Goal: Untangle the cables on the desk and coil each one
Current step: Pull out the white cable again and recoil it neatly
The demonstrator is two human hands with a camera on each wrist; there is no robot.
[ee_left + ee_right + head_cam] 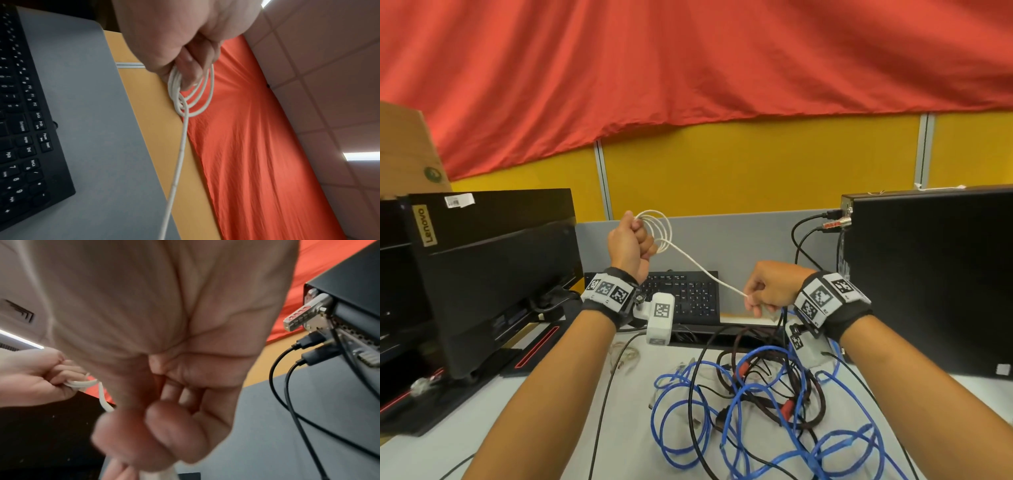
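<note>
A thin white cable [702, 266] runs taut between my two hands above the desk. My left hand [631, 241] is raised in a fist and grips several small loops of it [193, 95], coiled beside the fingers. My right hand [763, 289], lower and to the right, pinches the cable's other stretch with curled fingers [164, 431]; a white piece shows under that hand. On the desk below lies a tangle of blue cable [726, 418], black cable [697, 387] and dark brown cable with red collars [784, 407].
A black keyboard [688, 296] stands propped against the grey partition. A black Lenovo monitor box [493, 274] fills the left side. A black computer case [935, 274] with plugged-in black leads [287, 386] stands at the right. A clear-plugged cable [623, 358] lies near the left forearm.
</note>
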